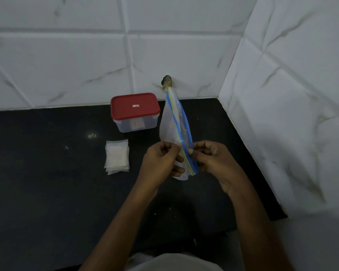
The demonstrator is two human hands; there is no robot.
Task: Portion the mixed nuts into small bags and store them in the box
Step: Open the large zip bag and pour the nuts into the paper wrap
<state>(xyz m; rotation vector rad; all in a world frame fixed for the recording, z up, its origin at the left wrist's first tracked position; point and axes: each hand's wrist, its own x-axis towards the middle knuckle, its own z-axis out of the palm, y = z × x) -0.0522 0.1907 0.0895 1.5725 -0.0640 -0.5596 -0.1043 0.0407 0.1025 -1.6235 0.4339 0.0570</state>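
**Both hands pinching the zip bag over the counter**

The left hand point(160, 159) is pinching one side of the zip bag point(171, 122) near its mouth, fingers curled around the plastic. The right hand point(211, 159) is gripping the opposite side, thumb and fingers closing on the blue and yellow zip strip point(185, 124). The bag is being held up between them above the black counter point(47, 173), stretching away toward the wall; what it holds cannot be told. Just left of the hands, a stack of small bags point(117, 156) is lying flat on the counter. Behind it, the box point(135, 124) is standing near the tiled wall point(67, 65), its red lid point(134, 105) sitting on top.
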